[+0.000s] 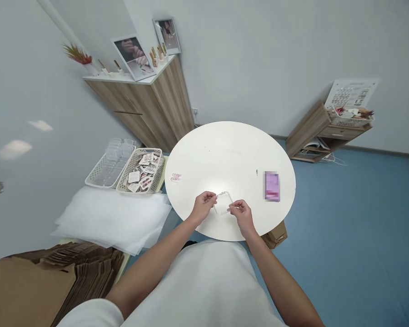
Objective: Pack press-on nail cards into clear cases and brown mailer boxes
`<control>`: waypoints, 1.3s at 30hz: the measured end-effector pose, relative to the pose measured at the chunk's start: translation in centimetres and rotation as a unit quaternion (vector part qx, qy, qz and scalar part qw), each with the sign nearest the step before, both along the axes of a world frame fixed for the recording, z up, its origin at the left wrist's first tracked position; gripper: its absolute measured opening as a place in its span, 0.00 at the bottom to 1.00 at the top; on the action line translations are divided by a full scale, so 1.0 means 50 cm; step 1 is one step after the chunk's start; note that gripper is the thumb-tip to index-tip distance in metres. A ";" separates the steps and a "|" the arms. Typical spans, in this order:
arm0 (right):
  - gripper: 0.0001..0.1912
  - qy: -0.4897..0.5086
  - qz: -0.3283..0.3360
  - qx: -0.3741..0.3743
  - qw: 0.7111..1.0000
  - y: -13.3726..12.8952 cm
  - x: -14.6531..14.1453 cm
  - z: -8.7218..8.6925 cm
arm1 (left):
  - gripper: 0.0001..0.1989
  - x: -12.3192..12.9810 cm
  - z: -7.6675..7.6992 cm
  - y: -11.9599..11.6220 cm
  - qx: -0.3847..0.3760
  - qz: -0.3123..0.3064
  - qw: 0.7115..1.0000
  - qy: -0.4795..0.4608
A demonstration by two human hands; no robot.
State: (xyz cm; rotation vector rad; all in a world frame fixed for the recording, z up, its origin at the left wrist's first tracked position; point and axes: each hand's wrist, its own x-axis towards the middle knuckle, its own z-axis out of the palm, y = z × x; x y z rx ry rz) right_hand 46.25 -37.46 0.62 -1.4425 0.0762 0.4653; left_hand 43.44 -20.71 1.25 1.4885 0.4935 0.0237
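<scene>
A clear phone case (224,203) is held just over the front part of the round white table (225,141). My left hand (203,206) pinches its upper left edge between thumb and fingers. On the opposite edge, lower down, my right hand (242,215) has its fingertips closed. The case is see-through, so its outline is faint against the tabletop. To the left lies a small sticker sheet (176,177) with purple-pink marks. A blurred purple rectangular item (271,186) lies at the right, with a small dark mark (256,172) beside it.
Left of the table are a white basket of printed cards (122,178), a basket of clear cases (97,175), white translucent sheets (112,215) and stacked brown cardboard (34,286). A wooden cabinet (172,100) stands behind. A low shelf unit (310,127) stands right; a carton (276,235) sits below the table.
</scene>
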 end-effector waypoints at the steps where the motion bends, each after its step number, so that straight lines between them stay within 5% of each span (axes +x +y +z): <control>1: 0.14 0.004 0.013 -0.005 1.000 -0.010 0.007 -0.004 | 0.14 0.007 0.000 -0.004 0.013 -0.004 1.000 0.001; 8: 0.16 0.015 0.058 -0.014 0.998 -0.052 0.061 -0.013 | 0.16 0.050 -0.002 -0.039 0.063 -0.067 0.996 0.010; 12: 0.17 0.050 0.022 -0.009 0.998 -0.060 0.070 -0.016 | 0.21 0.056 -0.002 -0.041 0.068 -0.112 0.991 0.003; 17: 0.17 0.073 -0.009 0.014 0.997 -0.063 0.059 -0.015 | 0.50 0.036 -0.003 -0.026 0.202 -0.248 0.946 -0.047; 21: 0.15 0.056 0.008 0.007 0.998 -0.064 0.051 -0.016 | 0.45 0.041 -0.008 -0.024 0.248 -0.295 0.920 -0.066; 26: 0.21 -0.086 0.072 -0.085 0.990 -0.093 0.060 -0.010 | 0.40 0.055 -0.012 -0.021 0.229 -0.304 0.921 -0.081; 29: 0.36 -0.214 0.173 -0.147 0.950 -0.112 0.073 0.006 | 0.40 0.054 -0.010 -0.017 0.209 -0.300 0.928 -0.073; 32: 0.32 -0.276 0.259 -0.173 0.909 -0.113 0.084 0.019 | 0.40 0.050 -0.009 -0.017 0.180 -0.307 0.932 -0.070; 35: 0.25 -0.295 0.258 -0.172 0.904 -0.101 0.089 0.024 | 0.44 0.046 -0.009 -0.017 0.141 -0.287 0.945 -0.070; 39: 0.24 -0.252 0.214 -0.144 0.933 -0.086 0.092 0.029 | 0.43 0.041 -0.006 -0.012 0.106 -0.271 0.954 -0.066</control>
